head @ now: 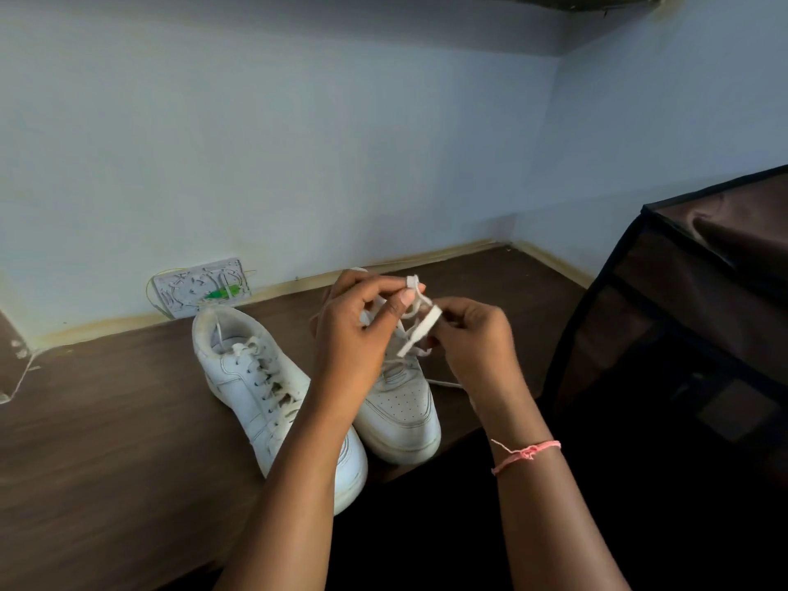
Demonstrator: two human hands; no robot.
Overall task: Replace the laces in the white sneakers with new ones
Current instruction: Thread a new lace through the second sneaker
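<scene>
Dead centre of the frame, both hands are up above the right-hand sneaker [401, 398], working a white lace [420, 324]. The left hand [356, 330] has its fingers curled in and pinches the lace end between thumb and forefinger, with a little stub of it poking out above the fingertips. The right hand [477, 339] is just beside it, fingers also curled, pinching a flat stretch of the same lace that slants down toward the shoe's tongue. The two hands are nearly touching. From there the lace drops to the upper eyelets of that sneaker, and a loose strand trails off to the right of the shoe, behind the right wrist.

The other sneaker [264, 386] sits just left of it, fully laced, toe pointing to the lower middle of the frame and partly covered by the left forearm. Both shoes stand upright on a dark brown wood-look surface [106, 441], their toes close together.

A pink thread bracelet [526, 454] is tied round the right wrist. At the back, left of centre, a white wall plate with wires and something green on it [202, 287] leans at the base of the pale blue wall. A dark brown fabric cabinet [703, 292] fills the right side.
</scene>
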